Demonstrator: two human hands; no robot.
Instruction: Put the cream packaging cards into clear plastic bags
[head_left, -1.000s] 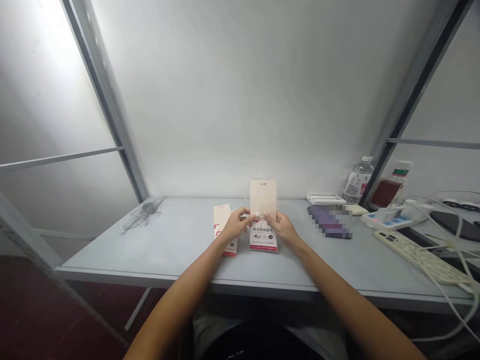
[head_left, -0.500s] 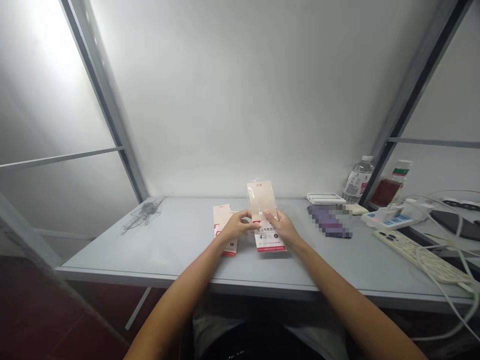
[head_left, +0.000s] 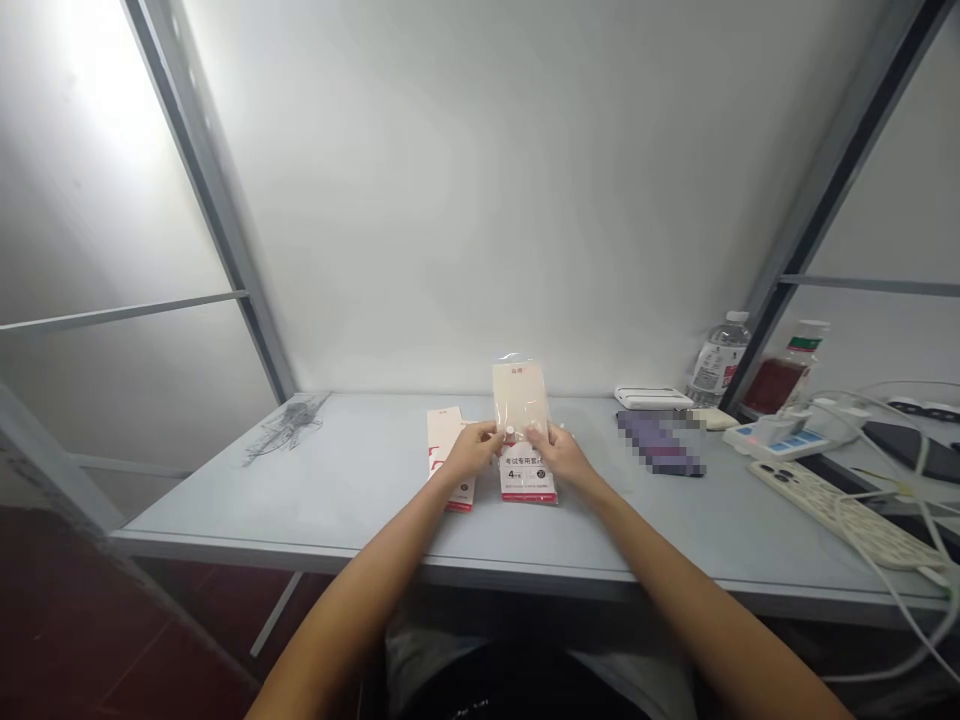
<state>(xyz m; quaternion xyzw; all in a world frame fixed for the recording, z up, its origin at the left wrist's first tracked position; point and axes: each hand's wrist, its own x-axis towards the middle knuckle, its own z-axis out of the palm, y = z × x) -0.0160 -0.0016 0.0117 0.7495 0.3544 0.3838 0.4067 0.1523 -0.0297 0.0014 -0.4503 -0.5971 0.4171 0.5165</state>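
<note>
A ruler set packet (head_left: 523, 400), a cream, white and red card in clear plastic, is held raised over the table in front of me. My right hand (head_left: 565, 452) grips its right edge, thumb on the front. At the left edge, my left hand (head_left: 473, 452) pinches the packet between thumb and fingers. The packet's printed face is turned towards me, its clear top flap upward. A second packet (head_left: 445, 430) of similar colours lies on the table to the left, partly covered by my left hand and wrist.
The grey table (head_left: 285, 505) has dark scribbles at its far left. To the right are a white box-shaped device (head_left: 651, 398), a blurred purple item (head_left: 660, 445), a water bottle (head_left: 718, 360), a bottle with red contents (head_left: 784, 375), a power strip (head_left: 787, 440), a phone (head_left: 847, 512) and loose cables.
The packet has straightened from a tilt and shifted slightly left. My left fingers have closed in from beside it onto its left edge. The packet on the table has stayed put.
</note>
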